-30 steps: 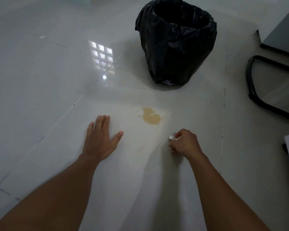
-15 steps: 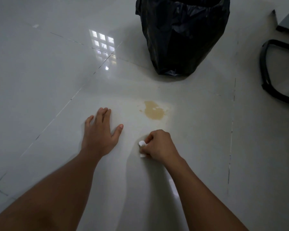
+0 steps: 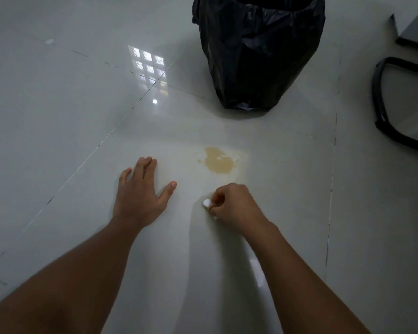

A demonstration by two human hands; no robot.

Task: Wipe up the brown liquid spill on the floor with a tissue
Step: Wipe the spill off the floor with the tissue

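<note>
Spill untouched: the brown liquid puddle [image 3: 219,161] lies whole on the glossy pale tiled floor [image 3: 58,116]; right hand [image 3: 234,203], grip clenched on a small white wadded tissue [image 3: 206,203], presses just short of it; left hand [image 3: 140,194] flat, released; wiping all remains.

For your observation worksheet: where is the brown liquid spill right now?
In the head view, the brown liquid spill lies mid-floor, just beyond the right hand, nearer than the black bag-lined bin.

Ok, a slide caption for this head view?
Right hand presses a balled tissue to the floor just short of the brown spill; left hand braces flat.
</note>
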